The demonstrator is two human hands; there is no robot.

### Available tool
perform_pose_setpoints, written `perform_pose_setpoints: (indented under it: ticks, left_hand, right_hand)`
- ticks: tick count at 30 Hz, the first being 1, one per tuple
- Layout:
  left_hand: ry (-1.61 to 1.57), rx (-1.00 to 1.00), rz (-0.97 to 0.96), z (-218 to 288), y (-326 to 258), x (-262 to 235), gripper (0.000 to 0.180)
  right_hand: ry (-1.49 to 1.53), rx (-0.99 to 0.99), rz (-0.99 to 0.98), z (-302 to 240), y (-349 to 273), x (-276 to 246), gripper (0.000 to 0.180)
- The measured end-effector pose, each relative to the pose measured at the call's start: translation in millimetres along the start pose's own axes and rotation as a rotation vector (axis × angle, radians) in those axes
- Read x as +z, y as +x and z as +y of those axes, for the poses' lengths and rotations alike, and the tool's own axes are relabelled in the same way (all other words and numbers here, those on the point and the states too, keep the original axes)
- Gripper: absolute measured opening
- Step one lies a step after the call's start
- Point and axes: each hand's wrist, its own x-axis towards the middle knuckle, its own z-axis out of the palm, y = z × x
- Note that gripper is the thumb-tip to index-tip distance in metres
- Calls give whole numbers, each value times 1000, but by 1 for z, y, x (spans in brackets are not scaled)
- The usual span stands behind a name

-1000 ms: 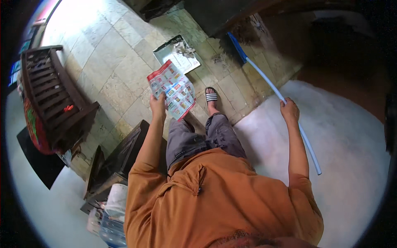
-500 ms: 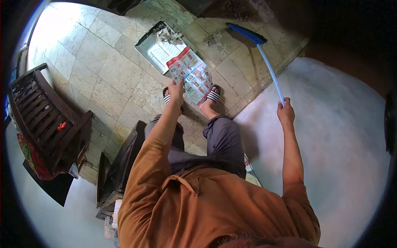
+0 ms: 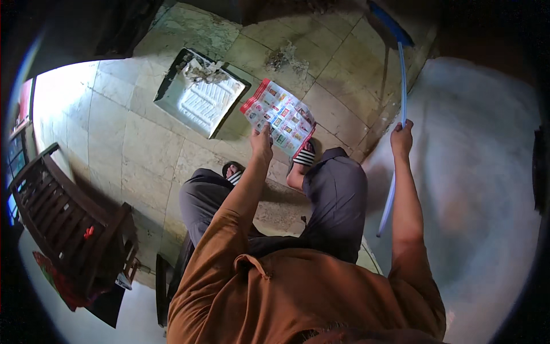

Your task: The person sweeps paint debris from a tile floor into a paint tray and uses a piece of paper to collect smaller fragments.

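Now our left hand (image 3: 262, 139) pinches the colourful printed paper flyer (image 3: 279, 116), swung nearer the grey metal dustpan (image 3: 200, 94) than a second ago; our right hand (image 3: 401, 136) grips the blue long-handled broom (image 3: 399, 86), debris apparently ready for scooping.

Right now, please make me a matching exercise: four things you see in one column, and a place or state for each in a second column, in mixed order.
Things:
1. leaflet
2. broom
3. dustpan
4. wooden bench

Places or states:
A. lies on the tiled floor with debris in it
B. held by its blue handle in the right hand
C. stands at the left edge of the view
D. held up in the left hand

Pairs: 1-D, 2-B, 3-A, 4-C
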Motion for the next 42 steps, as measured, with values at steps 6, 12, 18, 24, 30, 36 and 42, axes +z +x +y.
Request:
perform_pose_setpoints:
  ticks: [6,12,18,24,30,36,42]
  left_hand:
    - [-54,-15,6,-39,95,-2,15]
    - [-101,-53,-21,-68,151,6,25]
    - [-176,-40,-17,-74,164,-3,24]
    - [-240,-80,-77,-60,151,7,24]
    - [758,511,133,-17,137,9,30]
    - [1416,1249,442,51,164,-16,34]
    - [1647,1221,330,65,179,-45,31]
  right_hand:
    - [88,-12,50,10,18,178,32]
    - [162,45,47,37,29,303,33]
    - [150,-345,141,-62,7,285,46]
    - [981,-664,-472,-167,4,300,45]
    - [965,-484,-800,-172,22,295,24]
    - [960,-568,-772,-155,26,304,22]
    - [1027,-559,-876,-163,15,325,20]
